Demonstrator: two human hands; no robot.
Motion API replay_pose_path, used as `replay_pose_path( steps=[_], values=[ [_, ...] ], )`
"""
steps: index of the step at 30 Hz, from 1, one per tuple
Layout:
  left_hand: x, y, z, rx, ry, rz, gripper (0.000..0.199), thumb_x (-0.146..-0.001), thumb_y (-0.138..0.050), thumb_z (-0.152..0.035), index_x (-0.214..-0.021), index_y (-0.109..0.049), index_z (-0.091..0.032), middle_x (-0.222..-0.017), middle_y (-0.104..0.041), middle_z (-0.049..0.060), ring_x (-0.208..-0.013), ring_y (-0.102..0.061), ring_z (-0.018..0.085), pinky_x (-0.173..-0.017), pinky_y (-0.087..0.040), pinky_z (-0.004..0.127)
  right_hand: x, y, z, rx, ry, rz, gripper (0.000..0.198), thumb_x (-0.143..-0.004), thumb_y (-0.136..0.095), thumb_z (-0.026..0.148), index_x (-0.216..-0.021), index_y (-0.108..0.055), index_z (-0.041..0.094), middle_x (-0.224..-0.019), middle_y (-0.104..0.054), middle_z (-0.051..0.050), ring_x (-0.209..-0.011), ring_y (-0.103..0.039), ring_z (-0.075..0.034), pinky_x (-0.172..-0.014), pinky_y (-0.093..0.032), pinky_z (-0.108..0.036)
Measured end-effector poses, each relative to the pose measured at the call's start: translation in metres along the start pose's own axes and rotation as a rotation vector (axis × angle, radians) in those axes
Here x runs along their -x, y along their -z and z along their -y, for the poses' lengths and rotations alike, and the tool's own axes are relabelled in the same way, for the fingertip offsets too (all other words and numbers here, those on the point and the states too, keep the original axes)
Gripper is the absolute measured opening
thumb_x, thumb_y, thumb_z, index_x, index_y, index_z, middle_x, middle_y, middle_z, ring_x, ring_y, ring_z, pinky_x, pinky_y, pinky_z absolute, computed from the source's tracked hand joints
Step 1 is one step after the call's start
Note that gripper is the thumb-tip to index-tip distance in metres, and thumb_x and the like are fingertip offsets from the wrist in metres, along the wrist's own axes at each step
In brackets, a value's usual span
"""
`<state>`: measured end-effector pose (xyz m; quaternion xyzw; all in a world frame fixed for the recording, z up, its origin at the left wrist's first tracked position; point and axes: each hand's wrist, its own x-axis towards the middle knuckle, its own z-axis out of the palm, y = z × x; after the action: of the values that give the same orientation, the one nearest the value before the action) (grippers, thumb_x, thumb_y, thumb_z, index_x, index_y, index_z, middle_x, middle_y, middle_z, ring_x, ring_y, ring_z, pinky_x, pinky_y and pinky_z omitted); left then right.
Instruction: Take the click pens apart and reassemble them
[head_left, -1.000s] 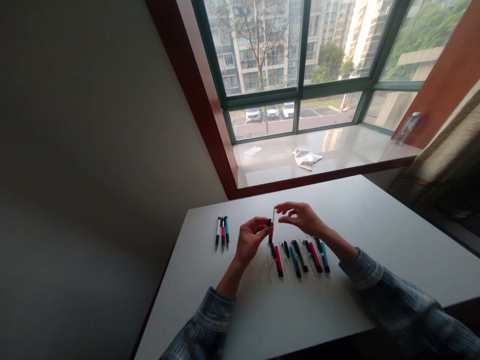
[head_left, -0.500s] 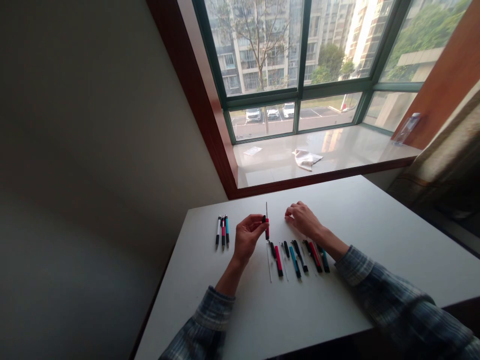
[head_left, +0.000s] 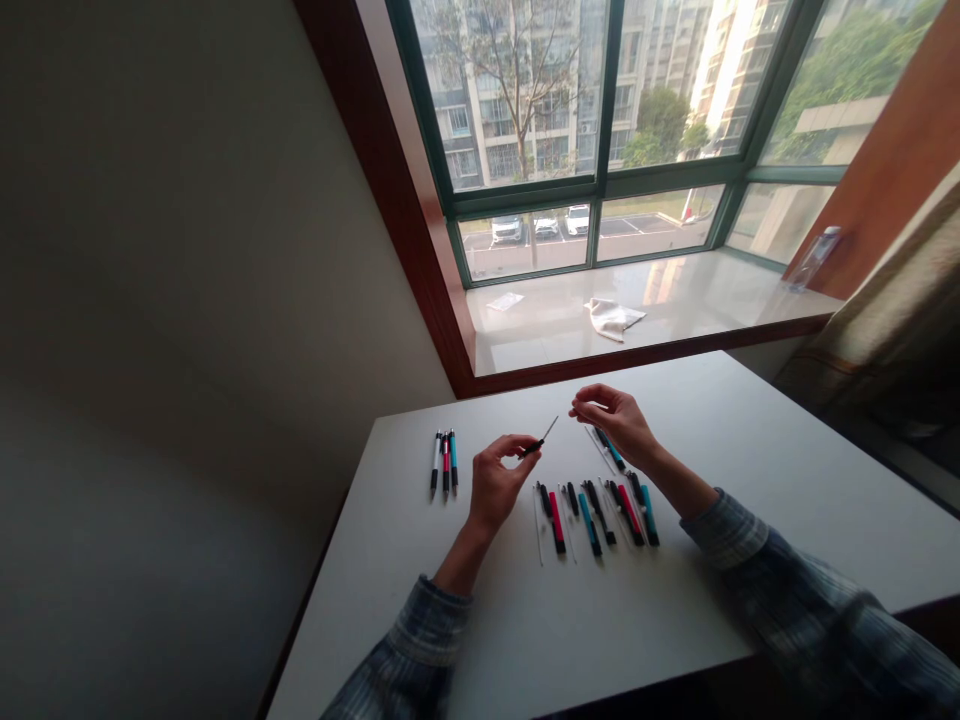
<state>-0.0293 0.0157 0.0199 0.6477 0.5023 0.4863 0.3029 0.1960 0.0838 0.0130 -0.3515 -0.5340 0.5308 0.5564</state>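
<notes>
My left hand [head_left: 499, 485] is raised above the white table, thumb and forefinger pinching a pen part [head_left: 533, 447]. The part looks dark, and its thin refill [head_left: 551, 426] points up to the right. Across from that tip is my right hand [head_left: 619, 425], thumb and fingertips pressed together; whatever may be between them is too small to make out. Partly under the right hand lie a teal pen barrel [head_left: 613, 455] and a thin refill [head_left: 598, 446]. Nearer me is a row of pen pieces, including a red barrel [head_left: 556, 520], a teal barrel [head_left: 590, 526] and a white refill [head_left: 540, 530].
Three whole pens [head_left: 445, 464] lie side by side at the left of the white table [head_left: 510, 630]. Beyond the table, the window sill [head_left: 697, 300] holds a crumpled white cloth [head_left: 613, 318] and a clear bottle [head_left: 815, 258]. A wall [head_left: 225, 300] rises on the left.
The pen part in my left hand has tilted from upright to slanting up right. My right hand has lifted and shifted slightly, its fingertips together, uncovering the teal barrel and refill below.
</notes>
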Motion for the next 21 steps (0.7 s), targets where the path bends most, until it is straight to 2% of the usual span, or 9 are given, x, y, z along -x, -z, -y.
replay_pose_path(
  steps=[3, 9, 13, 17, 21],
  values=[
    [0.000, 0.000, -0.001, -0.015, -0.027, 0.016, 0.019, -0.084, -0.077, -0.033, -0.100, -0.080, -0.022, -0.098, -0.079, 0.006, -0.089, -0.072, 0.024, -0.085, -0.058, 0.041, 0.003, -0.003, 0.005, 0.016, 0.027, 0.036, 0.036, -0.077, -0.085, 0.045, -0.096, -0.069, 0.020, -0.094, -0.075, -0.005, -0.088, -0.075, -0.023, -0.079, -0.060, -0.037],
    [0.001, 0.000, -0.002, -0.015, -0.024, 0.021, 0.019, -0.083, -0.078, -0.034, -0.099, -0.080, -0.023, -0.098, -0.079, 0.006, -0.088, -0.072, 0.024, -0.083, -0.059, 0.041, 0.006, -0.006, 0.010, 0.061, 0.062, 0.075, 0.037, -0.079, -0.085, 0.044, -0.104, -0.069, 0.021, -0.099, -0.077, -0.007, -0.095, -0.074, -0.023, -0.091, -0.058, -0.042],
    [0.000, -0.001, -0.003, 0.006, -0.017, 0.029, 0.020, -0.081, -0.080, -0.034, -0.098, -0.081, -0.023, -0.098, -0.079, 0.007, -0.089, -0.072, 0.024, -0.082, -0.059, 0.040, 0.006, -0.007, 0.006, 0.099, 0.050, 0.114, 0.039, -0.078, -0.085, 0.046, -0.103, -0.069, 0.021, -0.099, -0.077, -0.007, -0.098, -0.073, -0.024, -0.093, -0.058, -0.043],
    [0.000, 0.000, -0.004, 0.009, -0.017, 0.041, 0.021, -0.082, -0.080, -0.034, -0.100, -0.080, -0.023, -0.099, -0.079, 0.006, -0.090, -0.072, 0.024, -0.084, -0.060, 0.040, 0.007, -0.009, 0.004, 0.152, 0.032, 0.228, 0.042, -0.079, -0.083, 0.046, -0.111, -0.069, 0.022, -0.105, -0.076, -0.007, -0.100, -0.072, -0.024, -0.090, -0.058, -0.043],
    [0.001, 0.000, -0.006, 0.011, -0.023, 0.078, 0.024, -0.085, -0.078, -0.035, -0.105, -0.079, -0.023, -0.103, -0.079, 0.006, -0.093, -0.072, 0.024, -0.087, -0.060, 0.041, 0.013, -0.015, 0.004, 0.284, 0.050, 0.386, 0.046, -0.080, -0.083, 0.044, -0.120, -0.069, 0.026, -0.124, -0.070, -0.009, -0.112, -0.067, -0.026, -0.090, -0.056, -0.043]
  ],
)
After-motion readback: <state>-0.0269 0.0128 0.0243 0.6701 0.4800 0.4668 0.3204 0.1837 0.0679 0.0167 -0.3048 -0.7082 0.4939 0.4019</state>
